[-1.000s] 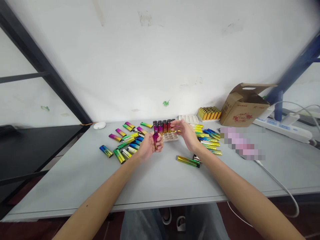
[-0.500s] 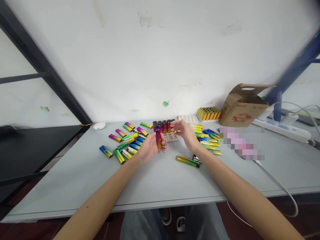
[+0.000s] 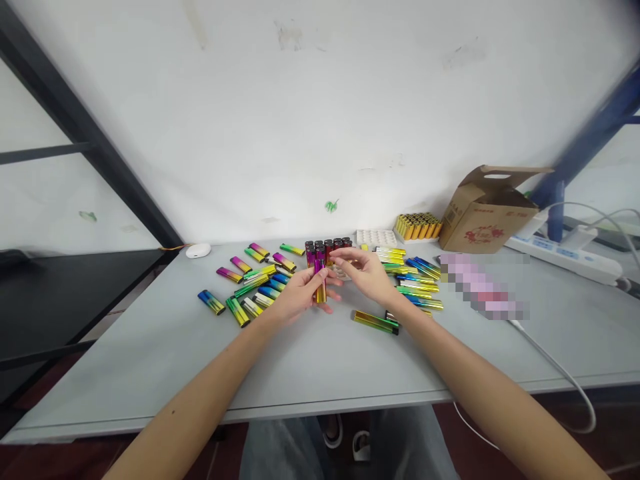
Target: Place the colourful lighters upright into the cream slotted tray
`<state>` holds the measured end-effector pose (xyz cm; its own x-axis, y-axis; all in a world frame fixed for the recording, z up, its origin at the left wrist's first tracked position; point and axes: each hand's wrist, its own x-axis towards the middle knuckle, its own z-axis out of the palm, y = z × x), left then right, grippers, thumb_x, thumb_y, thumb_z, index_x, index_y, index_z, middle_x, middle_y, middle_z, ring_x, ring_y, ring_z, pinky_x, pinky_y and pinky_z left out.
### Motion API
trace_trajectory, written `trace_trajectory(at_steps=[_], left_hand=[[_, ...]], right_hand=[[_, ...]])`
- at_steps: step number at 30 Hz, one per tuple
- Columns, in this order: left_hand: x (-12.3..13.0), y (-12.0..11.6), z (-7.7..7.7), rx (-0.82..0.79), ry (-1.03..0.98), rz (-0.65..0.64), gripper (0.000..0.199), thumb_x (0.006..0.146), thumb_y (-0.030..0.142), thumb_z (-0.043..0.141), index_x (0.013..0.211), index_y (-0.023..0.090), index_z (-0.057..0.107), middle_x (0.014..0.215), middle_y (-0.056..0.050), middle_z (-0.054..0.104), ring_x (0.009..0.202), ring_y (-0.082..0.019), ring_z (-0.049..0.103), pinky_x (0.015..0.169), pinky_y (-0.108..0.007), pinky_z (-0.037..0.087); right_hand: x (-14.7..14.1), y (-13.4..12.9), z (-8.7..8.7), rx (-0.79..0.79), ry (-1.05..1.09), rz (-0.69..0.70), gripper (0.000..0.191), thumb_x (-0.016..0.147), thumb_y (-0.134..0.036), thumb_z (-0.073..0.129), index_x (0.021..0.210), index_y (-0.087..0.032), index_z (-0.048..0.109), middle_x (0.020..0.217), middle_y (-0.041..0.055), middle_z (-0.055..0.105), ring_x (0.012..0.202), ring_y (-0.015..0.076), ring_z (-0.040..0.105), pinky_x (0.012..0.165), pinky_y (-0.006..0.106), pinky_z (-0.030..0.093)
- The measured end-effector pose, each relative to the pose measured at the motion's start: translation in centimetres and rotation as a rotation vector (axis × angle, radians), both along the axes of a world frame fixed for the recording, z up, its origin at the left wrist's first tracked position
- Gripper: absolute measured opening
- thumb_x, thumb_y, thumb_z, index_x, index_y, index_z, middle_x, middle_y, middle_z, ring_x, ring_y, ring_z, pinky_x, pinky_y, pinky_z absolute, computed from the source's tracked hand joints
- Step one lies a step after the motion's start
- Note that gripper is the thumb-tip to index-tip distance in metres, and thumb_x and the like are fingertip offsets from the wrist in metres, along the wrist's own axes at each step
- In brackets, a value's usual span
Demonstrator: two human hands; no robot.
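**Left hand (image 3: pixel 299 297) pinching a gradient lighter (image 3: pixel 320 281) upright above the table**

I had the lighter gripped around its body, with the left hand's fingers wrapped across it, its magenta top above them and its gold base below. The right hand (image 3: pixel 366 273) hung open, fingers spread, just beside the lighter's top; I could not tell whether they touched it. The lighter looked light, stiff and slick, so I judged mid-body the safest place to hold it. Just behind, a pale moulded tray (image 3: pixel 344 274) held upright dark-topped lighters (image 3: pixel 320 253). Farther back sat a white tray (image 3: pixel 376 239) and a block of yellow lighters (image 3: pixel 417 227), near a cardboard box (image 3: pixel 483 220). Loose lighters (image 3: pixel 255 283) lay on both sides across the grey table (image 3: pixel 150 380).
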<state>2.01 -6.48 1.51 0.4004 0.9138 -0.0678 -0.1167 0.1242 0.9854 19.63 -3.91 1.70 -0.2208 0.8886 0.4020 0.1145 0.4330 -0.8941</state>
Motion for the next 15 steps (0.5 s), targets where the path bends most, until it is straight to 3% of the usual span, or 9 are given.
trace_trajectory(at_steps=[3,6,15], left_hand=[[-0.01,-0.01,0.02,0.007,-0.013,-0.032,0.03,0.085,0.039,0.065,0.094,0.011,0.064,0.102,-0.015,0.07,0.08,-0.019,0.07,0.074,-0.034,0.06],[-0.02,-0.03,-0.07,0.008,-0.02,-0.066,0.032,0.082,0.04,0.069,0.094,0.009,0.067,0.098,-0.014,0.072,0.088,-0.021,0.07,0.086,-0.039,0.057],[-0.19,0.36,-0.97,0.042,0.066,-0.094,0.039,0.081,0.045,0.068,0.097,0.01,0.068,0.095,-0.014,0.073,0.086,-0.022,0.071,0.084,-0.041,0.057]], right_hand=[[-0.07,-0.11,-0.07,0.062,-0.066,0.018,0.029,0.084,-0.037,0.06,0.105,-0.021,0.071,0.098,0.0068,0.073,0.088,0.0208,0.067,0.076,0.035,0.052],[-0.12,-0.22,0.05,0.084,-0.077,0.006,0.025,0.084,-0.035,0.06,0.1,-0.021,0.073,0.099,0.0068,0.074,0.087,0.0204,0.068,0.078,0.035,0.053],[-0.44,-0.46,-0.18,0.018,-0.016,0.038,0.026,0.076,-0.032,0.069,0.099,-0.019,0.071,0.085,0.0056,0.075,0.077,0.0189,0.068,0.072,0.033,0.054]])
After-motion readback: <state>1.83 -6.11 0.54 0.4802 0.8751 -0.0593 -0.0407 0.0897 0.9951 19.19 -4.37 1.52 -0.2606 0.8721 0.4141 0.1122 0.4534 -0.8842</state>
